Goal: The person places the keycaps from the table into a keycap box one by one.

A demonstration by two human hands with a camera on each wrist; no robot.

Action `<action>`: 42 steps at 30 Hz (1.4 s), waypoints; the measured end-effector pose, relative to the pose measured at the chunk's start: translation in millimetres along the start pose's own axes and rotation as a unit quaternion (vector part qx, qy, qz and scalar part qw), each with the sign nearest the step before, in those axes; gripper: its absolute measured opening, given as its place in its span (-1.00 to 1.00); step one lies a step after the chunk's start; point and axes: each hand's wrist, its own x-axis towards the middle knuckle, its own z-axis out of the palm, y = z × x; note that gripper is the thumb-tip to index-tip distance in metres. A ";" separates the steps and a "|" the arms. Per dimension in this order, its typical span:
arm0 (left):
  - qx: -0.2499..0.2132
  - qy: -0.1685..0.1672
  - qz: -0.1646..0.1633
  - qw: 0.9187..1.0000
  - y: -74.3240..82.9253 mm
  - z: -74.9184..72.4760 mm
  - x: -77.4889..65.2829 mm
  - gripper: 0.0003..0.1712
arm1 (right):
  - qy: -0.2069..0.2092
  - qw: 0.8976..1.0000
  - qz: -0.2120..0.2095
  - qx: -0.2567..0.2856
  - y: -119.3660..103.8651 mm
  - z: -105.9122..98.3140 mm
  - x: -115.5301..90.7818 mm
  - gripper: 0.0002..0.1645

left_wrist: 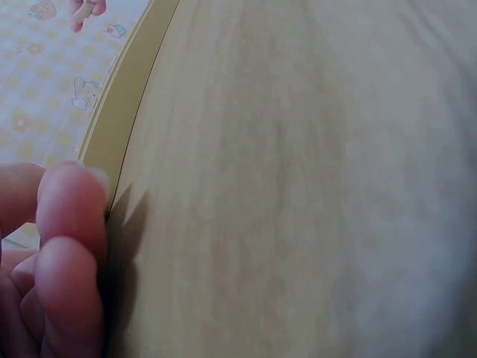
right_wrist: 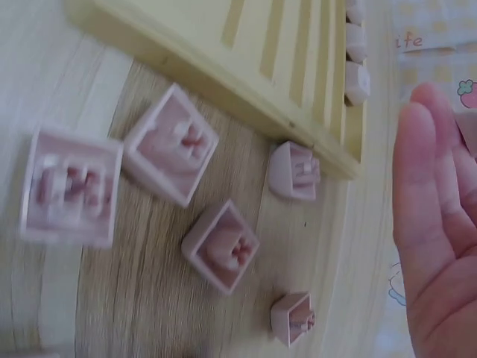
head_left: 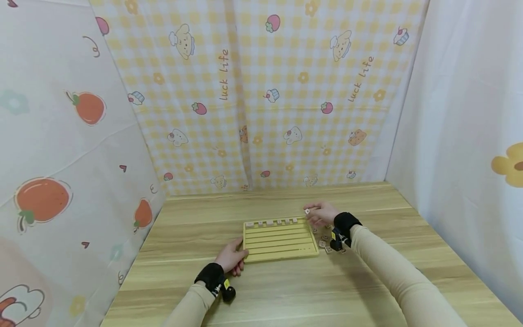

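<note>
1. Keycap (head_left: 307, 212), small, pale: at the fingertips of the right hand (head_left: 323, 214), by the far right corner of the tray. Right wrist view cuts it off at the frame edge.
2. Right hand: pinching that keycap, thumb and fingers together on it; palm side shows in the right wrist view.
3. Yellow tray (head_left: 281, 240): flat on the table, slightly skewed, long ridges running side to side, a few small marks near its near right corner.
4. Left hand (head_left: 231, 257): gripping the tray's left edge near the near corner, thumb on the rim, other fingers curled alongside. Left wrist view shows fingertips right against the tray wall.
5. Row of keycaps (head_left: 270, 223): six pieces in the tray's far channel, from the left end rightward, right end of channel unfilled; two are wider than the others.
6. Loose keycaps (head_left: 322, 244): scattered on the table just right of the tray, below the right forearm and hand. Right wrist view: pale pink, several hollow side up, stems visible; one sits close to the tray wall. Full count can't be told.
7. Both wrists: black straps (head_left: 347, 221) with small cameras; beige sleeves (head_left: 402, 272).
8. Table (head_left: 294, 290): light wood grain.
9. Behind: yellow checked cloth (head_left: 265, 54) with cartoon prints, "luck life" lettering. White printed cloths (head_left: 53, 150) at both sides.
</note>
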 end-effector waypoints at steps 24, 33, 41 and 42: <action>-0.011 -0.002 -0.011 1.000 -5.5 3.3 0.5 -0.19 | -0.063 0.995 0.020 0.078 6.2 2.6 3.4 -0.76; -0.006 -0.002 -0.010 1.000 -7.5 2.6 4.0 -0.18 | -0.080 0.996 -0.005 0.049 17.6 -6.6 16.5 -0.46; -0.007 -0.001 -0.015 1.000 -6.0 -0.4 6.9 -0.18 | -0.037 0.998 -0.041 0.012 12.9 -8.8 17.1 -0.81; -0.008 -0.001 -0.014 1.000 -6.2 -0.5 7.5 -0.18 | -0.026 0.999 -0.044 0.012 9.9 -8.4 16.5 -0.82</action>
